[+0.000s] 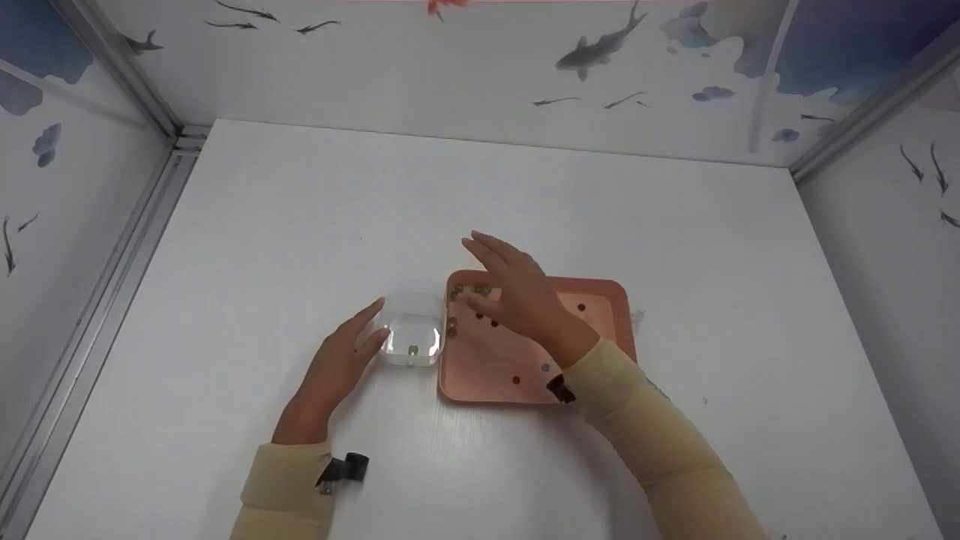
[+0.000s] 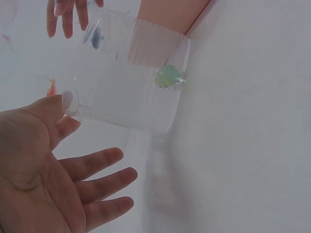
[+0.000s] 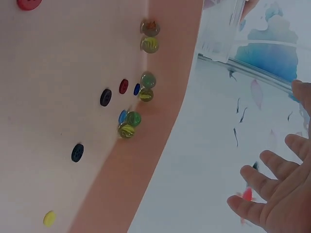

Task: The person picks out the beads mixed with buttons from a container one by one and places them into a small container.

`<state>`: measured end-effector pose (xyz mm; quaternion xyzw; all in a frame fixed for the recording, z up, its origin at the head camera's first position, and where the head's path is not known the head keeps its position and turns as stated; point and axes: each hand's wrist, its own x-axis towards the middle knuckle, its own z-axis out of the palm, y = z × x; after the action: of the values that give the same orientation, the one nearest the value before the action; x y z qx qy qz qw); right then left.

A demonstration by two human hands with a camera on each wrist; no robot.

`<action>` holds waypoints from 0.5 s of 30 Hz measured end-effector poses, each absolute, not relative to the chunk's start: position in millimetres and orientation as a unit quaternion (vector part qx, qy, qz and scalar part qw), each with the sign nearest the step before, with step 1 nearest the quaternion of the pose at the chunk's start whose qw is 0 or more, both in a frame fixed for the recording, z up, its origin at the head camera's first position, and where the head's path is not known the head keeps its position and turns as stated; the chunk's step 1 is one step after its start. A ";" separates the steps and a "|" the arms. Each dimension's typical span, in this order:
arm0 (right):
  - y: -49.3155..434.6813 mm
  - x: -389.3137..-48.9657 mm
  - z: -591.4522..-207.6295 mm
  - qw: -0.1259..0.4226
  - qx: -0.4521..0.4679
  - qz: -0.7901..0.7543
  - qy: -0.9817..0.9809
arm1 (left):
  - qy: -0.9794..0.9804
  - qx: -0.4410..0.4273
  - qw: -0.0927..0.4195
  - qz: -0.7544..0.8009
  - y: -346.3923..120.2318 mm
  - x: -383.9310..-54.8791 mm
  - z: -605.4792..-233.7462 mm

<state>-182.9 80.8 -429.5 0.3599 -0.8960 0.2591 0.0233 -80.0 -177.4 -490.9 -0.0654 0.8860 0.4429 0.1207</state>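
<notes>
A clear plastic box stands on the table against the left side of a pink tray. Inside it lies one green marble. My left hand is at the box's left side, a fingertip touching its wall, the other fingers spread and fairly straight. Over the tray's upper left part hovers my right hand, fingers extended and holding nothing. Several glass marbles line the tray's wall, among them a yellow-striped marble. Flat buttons are scattered on the tray floor, including a black button and a red button.
White panels with painted fish surround the white table at the back and sides. Black wrist mounts sit on both sleeves. A small clear item shows just beyond the tray's right edge.
</notes>
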 end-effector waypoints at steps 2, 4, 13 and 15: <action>83.2 -183.8 -429.0 0.017 0.353 0.267 -0.896 | 0.885 -0.064 0.120 0.446 -177.7 -78.8 -490.2; 85.7 -184.4 -427.9 0.012 0.344 0.277 -0.897 | 0.883 -0.063 0.120 0.449 -177.9 -78.4 -489.9; 94.3 -187.1 -427.8 -0.020 0.313 0.316 -0.895 | 0.882 -0.065 0.126 0.449 -176.8 -79.3 -489.7; 97.2 -187.1 -429.3 -0.025 0.304 0.326 -0.895 | 0.883 -0.065 0.128 0.448 -176.1 -79.5 -490.0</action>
<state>-187.1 97.2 -429.3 0.3043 -0.8947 0.3261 -0.0249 -79.5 -176.1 -490.0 -0.0653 0.8826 0.4476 0.1281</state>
